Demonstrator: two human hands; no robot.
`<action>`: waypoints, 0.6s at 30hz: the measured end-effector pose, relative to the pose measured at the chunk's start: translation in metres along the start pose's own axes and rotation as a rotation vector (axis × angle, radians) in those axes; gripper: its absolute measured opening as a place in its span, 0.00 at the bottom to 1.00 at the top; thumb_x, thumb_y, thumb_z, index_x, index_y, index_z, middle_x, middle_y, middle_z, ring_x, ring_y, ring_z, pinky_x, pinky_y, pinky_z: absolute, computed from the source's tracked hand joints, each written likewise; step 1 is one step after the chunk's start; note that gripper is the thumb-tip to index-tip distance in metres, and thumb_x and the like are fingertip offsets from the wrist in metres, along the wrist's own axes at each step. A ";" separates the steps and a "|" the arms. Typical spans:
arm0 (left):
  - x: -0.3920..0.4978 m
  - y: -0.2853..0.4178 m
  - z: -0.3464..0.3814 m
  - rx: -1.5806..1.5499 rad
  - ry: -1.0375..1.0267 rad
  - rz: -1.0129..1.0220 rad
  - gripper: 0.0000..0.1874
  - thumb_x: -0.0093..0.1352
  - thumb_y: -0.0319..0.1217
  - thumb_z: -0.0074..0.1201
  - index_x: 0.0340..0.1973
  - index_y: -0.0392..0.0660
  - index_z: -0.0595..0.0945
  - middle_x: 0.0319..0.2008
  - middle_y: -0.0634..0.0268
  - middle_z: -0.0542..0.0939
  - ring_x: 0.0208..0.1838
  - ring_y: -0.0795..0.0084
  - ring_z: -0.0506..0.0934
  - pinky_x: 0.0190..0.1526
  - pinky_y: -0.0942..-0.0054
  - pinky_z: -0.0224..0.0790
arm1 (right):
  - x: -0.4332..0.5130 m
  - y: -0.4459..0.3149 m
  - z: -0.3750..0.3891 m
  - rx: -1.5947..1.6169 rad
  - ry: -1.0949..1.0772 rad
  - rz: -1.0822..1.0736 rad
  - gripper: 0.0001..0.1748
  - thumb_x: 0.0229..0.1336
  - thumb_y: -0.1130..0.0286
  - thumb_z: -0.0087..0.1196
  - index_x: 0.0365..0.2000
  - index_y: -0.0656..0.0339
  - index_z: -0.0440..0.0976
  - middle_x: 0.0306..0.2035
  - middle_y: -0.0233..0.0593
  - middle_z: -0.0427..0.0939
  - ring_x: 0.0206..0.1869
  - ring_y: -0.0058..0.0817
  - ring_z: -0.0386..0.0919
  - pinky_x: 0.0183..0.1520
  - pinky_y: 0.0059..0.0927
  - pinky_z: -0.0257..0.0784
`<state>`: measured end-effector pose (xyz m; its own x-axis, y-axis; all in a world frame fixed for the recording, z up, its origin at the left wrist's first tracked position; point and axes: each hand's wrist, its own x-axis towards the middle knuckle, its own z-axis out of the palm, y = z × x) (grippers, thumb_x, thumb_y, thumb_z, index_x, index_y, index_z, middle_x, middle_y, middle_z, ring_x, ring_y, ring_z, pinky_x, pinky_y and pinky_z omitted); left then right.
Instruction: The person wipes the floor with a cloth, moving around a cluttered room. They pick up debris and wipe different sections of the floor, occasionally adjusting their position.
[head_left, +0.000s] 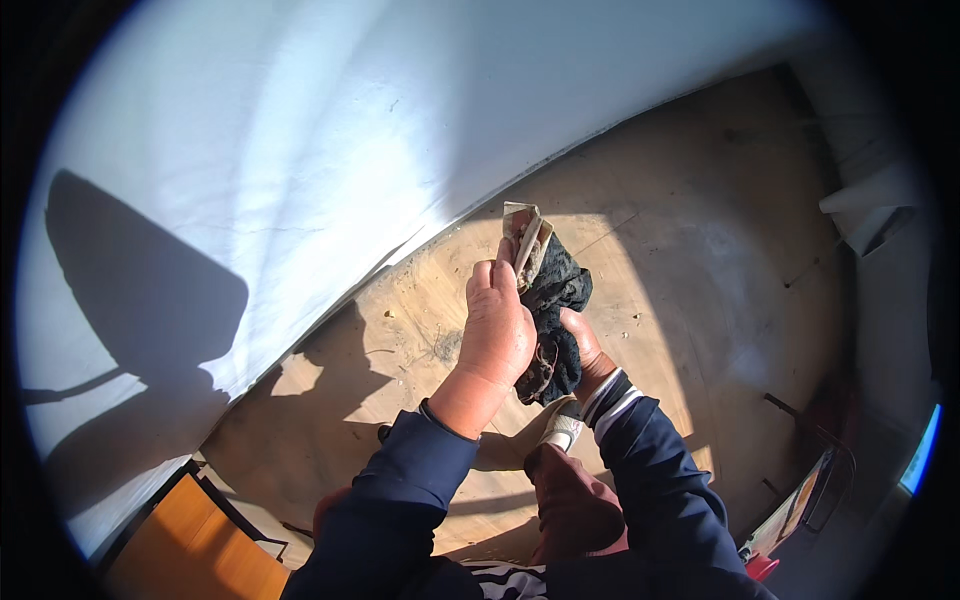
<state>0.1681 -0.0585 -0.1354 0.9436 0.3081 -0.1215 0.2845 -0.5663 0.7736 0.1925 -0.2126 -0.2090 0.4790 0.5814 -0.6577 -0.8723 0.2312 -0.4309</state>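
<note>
In the head view, my left hand (499, 322) is raised in front of me, with its fingers around the lower part of a small worn box-like piece (534, 236), pale at its edges and reddish inside. What the piece is, I cannot tell. A crumpled black cloth (559, 281) hangs beside and below it, dirty and wrinkled. My right hand (585, 345) grips this cloth from the right; most of its fingers are hidden behind the folds. Both hands are close together above the floor.
A white wall (360, 150) rises at the upper left, bearing dark shadows. Small crumbs lie on the wood-patterned floor (637, 330). An orange-brown wooden surface (195, 536) with a dark frame stands at the lower left. A metal-framed object (795, 502) stands at the lower right.
</note>
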 end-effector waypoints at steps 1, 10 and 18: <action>0.000 -0.001 0.000 0.053 0.012 0.039 0.35 0.58 0.16 0.44 0.63 0.28 0.57 0.48 0.44 0.64 0.52 0.44 0.66 0.58 0.56 0.62 | -0.001 0.002 0.005 0.033 -0.022 -0.002 0.36 0.51 0.51 0.59 0.56 0.64 0.69 0.50 0.43 0.78 0.49 0.33 0.77 0.55 0.35 0.72; 0.010 0.018 -0.020 0.015 -0.151 -0.081 0.30 0.59 0.16 0.42 0.59 0.30 0.61 0.52 0.43 0.64 0.54 0.41 0.66 0.59 0.53 0.60 | -0.023 -0.003 0.035 0.095 0.092 0.005 0.32 0.55 0.57 0.52 0.58 0.63 0.66 0.53 0.43 0.76 0.53 0.34 0.75 0.58 0.34 0.70; 0.003 0.043 -0.068 0.039 -0.187 -0.271 0.36 0.59 0.21 0.47 0.64 0.29 0.56 0.50 0.44 0.66 0.53 0.46 0.67 0.57 0.58 0.61 | -0.038 -0.028 0.081 0.119 0.019 0.141 0.34 0.56 0.55 0.55 0.57 0.66 0.66 0.53 0.45 0.75 0.53 0.36 0.75 0.59 0.37 0.70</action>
<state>0.1718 -0.0297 -0.0606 0.8464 0.3081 -0.4344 0.5323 -0.5130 0.6734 0.1905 -0.1778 -0.1216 0.3522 0.6000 -0.7182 -0.9357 0.2402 -0.2583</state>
